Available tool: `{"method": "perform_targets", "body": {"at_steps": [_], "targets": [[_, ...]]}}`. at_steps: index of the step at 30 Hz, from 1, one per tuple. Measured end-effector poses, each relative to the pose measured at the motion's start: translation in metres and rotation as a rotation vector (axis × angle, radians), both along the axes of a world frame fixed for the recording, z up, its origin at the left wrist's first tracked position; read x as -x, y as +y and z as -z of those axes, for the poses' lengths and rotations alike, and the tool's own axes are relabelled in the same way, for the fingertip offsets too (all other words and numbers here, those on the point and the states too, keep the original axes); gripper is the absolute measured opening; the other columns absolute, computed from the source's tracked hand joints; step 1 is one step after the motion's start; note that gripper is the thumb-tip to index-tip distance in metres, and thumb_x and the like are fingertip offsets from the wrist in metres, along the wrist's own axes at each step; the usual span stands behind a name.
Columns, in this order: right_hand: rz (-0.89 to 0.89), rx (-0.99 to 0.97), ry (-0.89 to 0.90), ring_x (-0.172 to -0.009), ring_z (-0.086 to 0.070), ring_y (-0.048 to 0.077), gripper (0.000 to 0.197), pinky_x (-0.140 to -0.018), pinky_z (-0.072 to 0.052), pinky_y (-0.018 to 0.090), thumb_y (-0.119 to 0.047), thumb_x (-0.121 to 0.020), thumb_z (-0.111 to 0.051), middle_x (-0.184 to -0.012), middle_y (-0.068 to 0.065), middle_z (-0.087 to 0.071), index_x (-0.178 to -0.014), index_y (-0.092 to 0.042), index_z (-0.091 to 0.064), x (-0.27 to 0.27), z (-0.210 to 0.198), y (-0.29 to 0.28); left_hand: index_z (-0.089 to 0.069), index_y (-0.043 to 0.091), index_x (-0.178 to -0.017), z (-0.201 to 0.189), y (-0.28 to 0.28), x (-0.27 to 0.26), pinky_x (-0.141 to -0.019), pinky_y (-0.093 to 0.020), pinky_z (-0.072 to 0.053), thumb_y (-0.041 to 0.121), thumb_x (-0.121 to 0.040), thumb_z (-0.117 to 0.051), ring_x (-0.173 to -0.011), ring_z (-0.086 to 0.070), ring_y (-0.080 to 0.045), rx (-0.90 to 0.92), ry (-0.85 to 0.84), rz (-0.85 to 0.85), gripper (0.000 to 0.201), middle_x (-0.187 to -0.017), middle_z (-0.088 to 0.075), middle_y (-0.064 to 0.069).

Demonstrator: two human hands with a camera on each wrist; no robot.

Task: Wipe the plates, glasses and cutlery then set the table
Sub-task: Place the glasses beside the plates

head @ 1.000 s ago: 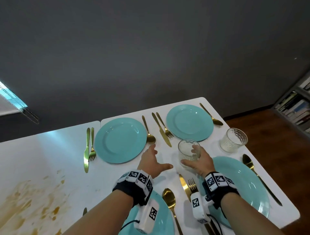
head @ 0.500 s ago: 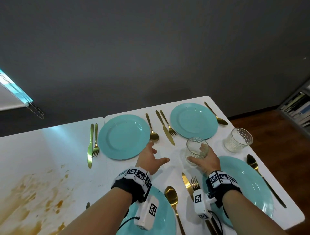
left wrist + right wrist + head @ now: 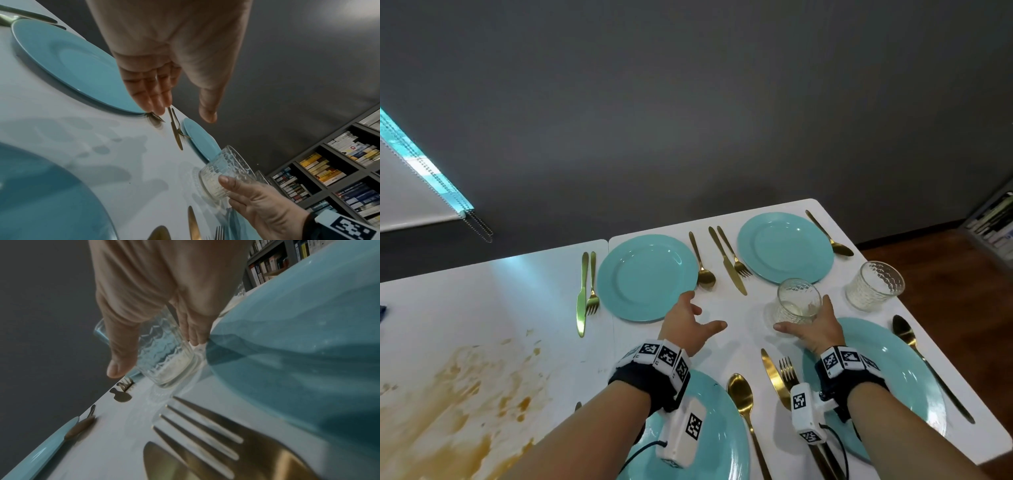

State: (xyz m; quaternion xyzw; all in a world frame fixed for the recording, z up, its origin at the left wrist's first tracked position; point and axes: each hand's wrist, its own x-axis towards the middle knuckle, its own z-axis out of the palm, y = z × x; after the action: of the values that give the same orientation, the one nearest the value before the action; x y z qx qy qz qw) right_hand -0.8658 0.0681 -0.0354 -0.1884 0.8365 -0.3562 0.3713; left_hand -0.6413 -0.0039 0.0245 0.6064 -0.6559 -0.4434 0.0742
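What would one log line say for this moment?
right hand: grips glass on table | left hand: open, holds nothing | second glass: untouched

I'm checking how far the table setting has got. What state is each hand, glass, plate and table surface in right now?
Right hand: grips the held glass.
Held glass: upright, empty, base at the table.
Left hand: fingers spread, holding nothing, over the table.
Second glass: upright, empty, standing free.
Far left plate: flat, empty.
Far right plate: flat, empty.
Left table: smeared with brown stains.
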Motion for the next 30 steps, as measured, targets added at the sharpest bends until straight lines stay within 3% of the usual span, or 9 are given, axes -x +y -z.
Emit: {"method": "perform_targets", "body": {"at_steps": [7,13,19,25,30], "targets": [[0.062,-0.014,0.036,-0.137,-0.034,0.031,0.124,-0.111,-0.029,0.041,-0.009,-0.064,-0.085,-0.151,0.014,-0.032,-0.151,-0.017,0.004,-0.011,-0.032,0.018,-0.026,0.013,-0.144,-0.015,0.005,-0.033,-0.099,-0.029,-0.040,0.037,-0.080,-0.072,-0.119,-0.052,-0.020,0.037,0.063,0.002,0.083,-0.129,-0.055,-0.003],[0.112,-0.023,0.182,-0.131,-0.041,0.035,0.103,-0.107,-0.033,0.039,-0.023,-0.074,-0.079,-0.142,0.020,-0.044,-0.149,-0.006,-0.012,-0.067,-0.080,0.030,-0.027,0.011,-0.144,-0.037,0.010,-0.104,-0.096,-0.027,-0.040,0.032,-0.082,-0.070,-0.120,-0.051,-0.020,0.091,0.142,-0.032,0.078,-0.128,-0.054,-0.005],[-0.073,0.072,0.225,-0.124,-0.048,0.030,0.070,-0.104,-0.035,0.035,-0.027,-0.080,-0.073,-0.133,0.014,-0.054,-0.139,-0.010,-0.037,-0.205,-0.123,0.011,-0.033,0.011,-0.141,-0.052,0.020,-0.236,-0.096,-0.027,-0.039,0.029,-0.084,-0.069,-0.119,-0.053,-0.022,0.156,0.170,-0.126,0.070,-0.127,-0.057,-0.005],[-0.383,0.115,0.213,-0.108,-0.057,0.028,0.053,-0.098,-0.047,0.044,-0.028,-0.079,-0.073,-0.115,0.009,-0.061,-0.125,-0.011,-0.054,-0.374,-0.120,-0.037,-0.036,0.011,-0.138,-0.048,0.024,-0.392,-0.084,-0.027,-0.041,0.027,-0.087,-0.065,-0.111,-0.056,-0.025,0.180,0.137,-0.333,0.061,-0.124,-0.058,-0.007],[-0.621,0.102,0.165,-0.106,-0.059,0.024,0.043,-0.098,-0.047,0.042,-0.027,-0.081,-0.071,-0.106,0.004,-0.061,-0.120,-0.013,-0.058,-0.492,-0.107,-0.054,-0.056,0.013,-0.104,-0.018,0.033,-0.497,-0.078,-0.025,-0.041,0.034,-0.086,-0.065,-0.101,-0.058,-0.023,0.118,-0.008,-0.495,0.029,-0.093,-0.060,-0.002]]}}
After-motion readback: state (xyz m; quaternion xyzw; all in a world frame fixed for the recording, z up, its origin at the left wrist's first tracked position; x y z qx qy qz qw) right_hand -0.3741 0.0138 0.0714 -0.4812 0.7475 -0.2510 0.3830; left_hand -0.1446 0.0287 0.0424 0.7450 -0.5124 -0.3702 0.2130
